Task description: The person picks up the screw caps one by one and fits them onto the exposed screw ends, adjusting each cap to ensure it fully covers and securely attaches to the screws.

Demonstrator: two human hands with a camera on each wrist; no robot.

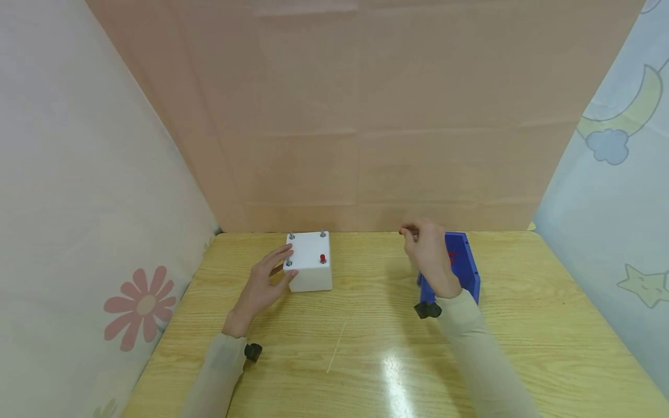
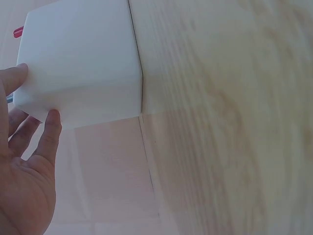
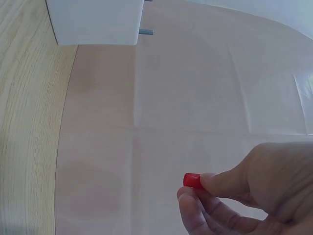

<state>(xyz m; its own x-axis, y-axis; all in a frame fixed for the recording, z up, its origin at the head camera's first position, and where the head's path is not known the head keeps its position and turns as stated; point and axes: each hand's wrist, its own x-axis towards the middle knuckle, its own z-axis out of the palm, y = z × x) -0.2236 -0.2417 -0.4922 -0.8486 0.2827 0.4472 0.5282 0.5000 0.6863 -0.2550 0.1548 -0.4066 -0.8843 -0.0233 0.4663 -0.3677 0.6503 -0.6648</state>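
A white box [image 1: 309, 277] stands on the table, a metal threaded stud rising at each top corner. On the near right stud sits a red cap [image 1: 322, 258]. My left hand [image 1: 265, 281] rests against the box's left side and near left corner, its thumb and fingers spread and lightly bent. To the right, my right hand [image 1: 430, 249] is raised by a blue bin [image 1: 472, 273], partly covering it. Between its thumb and fingers it pinches a small red cap [image 3: 192, 180], clear in the right wrist view.
Several red pieces [image 1: 452, 258] lie in the blue bin. A thin pale strip [image 1: 337, 347] lies on the wooden table [image 1: 366, 325]. Brown paper [image 1: 360, 145] hangs along the back edge, with patterned white cloth [image 1: 78, 174] at both sides.
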